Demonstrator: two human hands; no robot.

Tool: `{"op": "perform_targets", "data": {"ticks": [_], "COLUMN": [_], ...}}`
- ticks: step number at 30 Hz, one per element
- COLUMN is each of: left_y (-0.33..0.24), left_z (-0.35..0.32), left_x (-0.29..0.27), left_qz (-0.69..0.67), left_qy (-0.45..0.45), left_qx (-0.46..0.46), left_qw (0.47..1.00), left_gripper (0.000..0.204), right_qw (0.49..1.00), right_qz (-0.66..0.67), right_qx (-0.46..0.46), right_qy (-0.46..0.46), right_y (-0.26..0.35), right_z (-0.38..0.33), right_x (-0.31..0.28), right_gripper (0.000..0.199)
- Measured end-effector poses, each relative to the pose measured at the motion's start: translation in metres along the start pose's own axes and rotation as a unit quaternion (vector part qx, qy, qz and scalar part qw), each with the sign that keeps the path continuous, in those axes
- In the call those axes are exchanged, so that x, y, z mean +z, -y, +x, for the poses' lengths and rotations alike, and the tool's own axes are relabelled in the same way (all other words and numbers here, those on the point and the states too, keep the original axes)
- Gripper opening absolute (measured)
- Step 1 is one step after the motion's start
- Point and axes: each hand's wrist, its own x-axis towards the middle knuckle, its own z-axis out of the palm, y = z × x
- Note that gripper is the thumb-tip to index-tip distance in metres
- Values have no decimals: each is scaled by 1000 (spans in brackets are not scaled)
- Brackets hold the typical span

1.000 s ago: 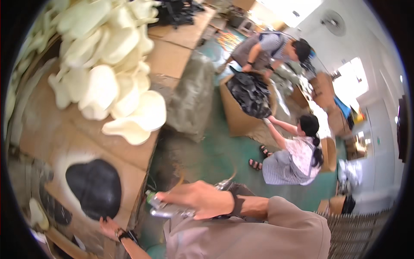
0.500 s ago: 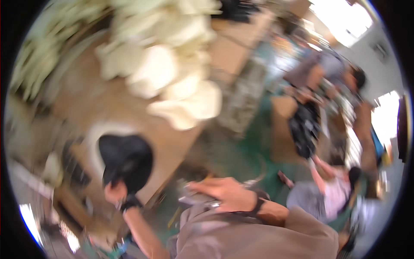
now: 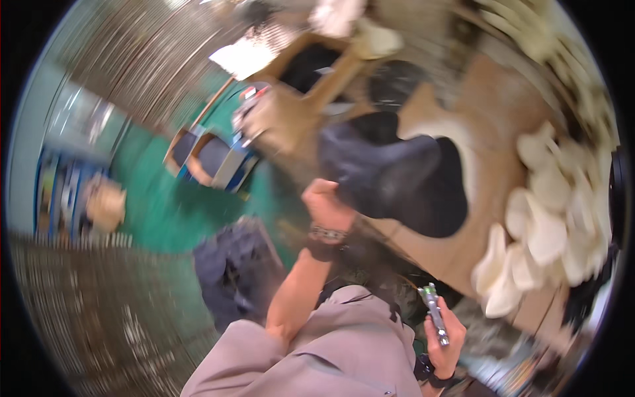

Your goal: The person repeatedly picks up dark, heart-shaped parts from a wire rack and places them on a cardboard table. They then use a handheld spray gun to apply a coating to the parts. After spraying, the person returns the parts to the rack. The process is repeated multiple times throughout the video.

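Observation:
A black, smooth piece shaped like a bicycle saddle (image 3: 417, 178) is held by its narrow left end in my left hand (image 3: 327, 208), fingers closed on it. It is tilted above the near part of a brown tabletop (image 3: 423, 248). Lower and to the right, by my body, my right hand (image 3: 450, 334) is closed around a silvery metal hand tool (image 3: 434, 314) with a green spot near its tip. The exact kind of tool is not clear. Motion blurs some of the scene.
Cream saddle-shaped foam pieces (image 3: 529, 225) are heaped on the table's right side. A cardboard box (image 3: 301, 106) with dark contents stands beyond my left hand. Dark pieces (image 3: 238, 271) are piled at my left. Small open boxes (image 3: 208, 159) stand on the green floor (image 3: 149, 205).
My view has swung to the left, so the other people are out of sight. My left hand still holds the black piece, now larger in view; the tool stays in my right hand.

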Motion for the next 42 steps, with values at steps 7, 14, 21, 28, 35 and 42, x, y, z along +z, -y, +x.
{"op": "perform_targets", "data": {"ticks": [7, 14, 21, 28, 35, 42], "left_y": [-92, -181, -342, -432, -448, -408], "left_z": [-166, -201, -165, -158, -149, -202], "left_x": [-85, -261, -373, -519, -661, -797], "left_qz": [-115, -176, -159, -197, -211, 185], "left_qy": [-130, -257, -312, -329, -375, -742], "left_qx": [145, 238, 298, 331, 325, 212], "left_qw": [974, 920, 888, 862, 842, 608], "left_gripper": [41, 39, 22, 22, 34, 90], "right_qw": [972, 938, 910, 872, 845, 823], "right_qz": [-120, -167, -221, -272, -325, -318], "right_qx": [-107, -116, -64, -29, -29, -86], "right_qy": [171, 279, 346, 407, 424, 462], "right_y": [89, 139, 194, 201, 169, 177], "right_z": [9, 24, 22, 29, 27, 29], "right_x": [9, 118, 266, 379, 449, 474], "right_gripper": [47, 46, 46, 47, 53, 50]}}
